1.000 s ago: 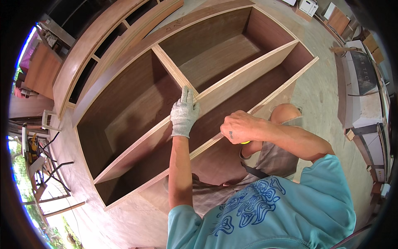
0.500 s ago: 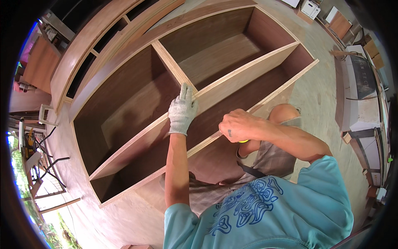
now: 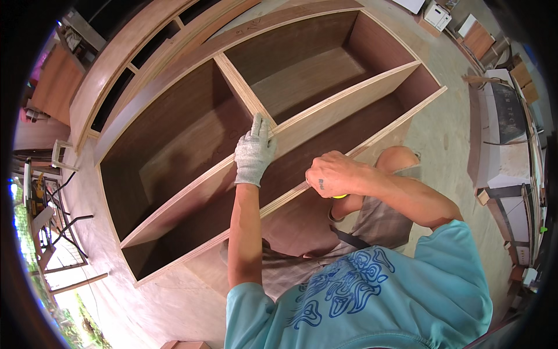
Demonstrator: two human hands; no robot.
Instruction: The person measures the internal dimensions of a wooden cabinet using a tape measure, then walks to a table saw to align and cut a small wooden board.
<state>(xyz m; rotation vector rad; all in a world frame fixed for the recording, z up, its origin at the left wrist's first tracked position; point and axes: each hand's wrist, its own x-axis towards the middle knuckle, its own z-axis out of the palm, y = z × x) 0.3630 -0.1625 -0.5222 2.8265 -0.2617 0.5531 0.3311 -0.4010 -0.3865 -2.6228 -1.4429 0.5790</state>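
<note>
A long plywood cabinet carcass [image 3: 325, 137] lies before me with its open compartments facing up. Its dividers, a long board and a short cross board [image 3: 241, 87], meet in a T. My left hand [image 3: 256, 152], in a pale knit glove, rests at that joint with its fingers stretched along the plywood edge. My bare right hand [image 3: 334, 173] is closed in a fist beside the carcass's near edge. A bit of something yellow-green [image 3: 339, 196] shows just beneath it; the rest is hidden, so I cannot tell what it is.
A second wooden cabinet frame [image 3: 125, 81] stands beyond the carcass. At the left are a small white stool [image 3: 61, 154] and a black-legged stand [image 3: 70, 227]. Boards and a dark panel [image 3: 507, 107] line the right side. My bent knee [image 3: 398, 158] is close to the near edge.
The view has shifted very slightly. Both hands keep practically the same places, the left at the divider joint and the right closed by the near edge.
</note>
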